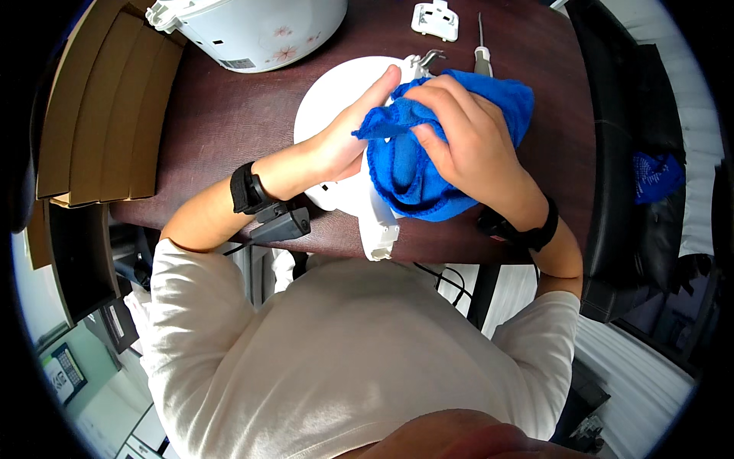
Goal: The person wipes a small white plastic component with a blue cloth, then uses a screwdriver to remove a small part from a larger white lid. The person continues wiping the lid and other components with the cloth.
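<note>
A round white plastic appliance part, perhaps a rice cooker lid [332,94], is on the table before me. My left hand [347,135] grips it at the middle, thumb pointing up. My right hand [467,129] holds a blue cloth [427,189], bunched over the right side of the white part, and pinches a fold of it. The cloth hides much of that side. A white arm-like end [381,232] of the part sticks out past the near table edge, and a metal lever [431,57] shows at its far end.
A white rice cooker body [275,34] with a flower print stands at the far left. Cardboard [109,109] lines the left edge. A small white plastic piece [436,22] and a screwdriver [483,54] lie at the back. A black seat [625,172] is to the right.
</note>
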Demonstrator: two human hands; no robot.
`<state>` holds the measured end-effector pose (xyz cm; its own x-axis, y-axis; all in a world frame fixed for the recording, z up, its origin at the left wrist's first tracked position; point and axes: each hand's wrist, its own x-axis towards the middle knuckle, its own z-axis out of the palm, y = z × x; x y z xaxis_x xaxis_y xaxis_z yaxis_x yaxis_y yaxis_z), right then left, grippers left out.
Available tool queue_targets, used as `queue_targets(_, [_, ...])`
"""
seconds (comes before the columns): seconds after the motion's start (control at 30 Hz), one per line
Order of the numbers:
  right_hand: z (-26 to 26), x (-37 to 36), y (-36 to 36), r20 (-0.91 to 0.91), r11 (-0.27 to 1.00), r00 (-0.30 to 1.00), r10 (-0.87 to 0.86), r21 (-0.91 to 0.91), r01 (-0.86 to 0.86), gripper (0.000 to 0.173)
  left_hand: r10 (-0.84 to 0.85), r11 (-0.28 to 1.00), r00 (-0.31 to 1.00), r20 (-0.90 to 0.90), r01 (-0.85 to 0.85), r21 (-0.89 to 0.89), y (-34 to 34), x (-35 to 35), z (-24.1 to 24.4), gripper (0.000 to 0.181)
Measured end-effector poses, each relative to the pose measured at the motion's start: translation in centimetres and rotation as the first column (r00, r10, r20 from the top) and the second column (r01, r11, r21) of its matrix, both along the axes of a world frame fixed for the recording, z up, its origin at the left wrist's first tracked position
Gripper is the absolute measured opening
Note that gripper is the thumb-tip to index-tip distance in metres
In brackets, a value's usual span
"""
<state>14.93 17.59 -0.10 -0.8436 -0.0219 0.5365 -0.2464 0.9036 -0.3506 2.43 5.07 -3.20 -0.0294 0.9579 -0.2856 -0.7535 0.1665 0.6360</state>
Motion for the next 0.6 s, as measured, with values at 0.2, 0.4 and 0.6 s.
queue_targets(0.2, [-0.2,0.1,-1.0,0.051,0.996,0.995,0.088,0.01,-0.089,0.031,-0.005,1.0,0.982,-0.189,0.005,-0.003,-0.4,0.3,0.4,0.066])
queue_targets(0.4, [-0.3,0.7,-2.5,0.146,0.971,0.96,0.24,-0.049,-0.235,0.032,0.007,0.992,0.913,-0.408,-0.059,-0.114,0.1,0.2,1.3,0.062])
queue_targets(0.6, [-0.5,1.4,-2.6,0.293,0.938,0.892,0.344,-0.055,-0.343,0.032,-0.022,0.997,0.976,-0.216,0.037,0.068,0.5,-0.6,-0.2,0.061])
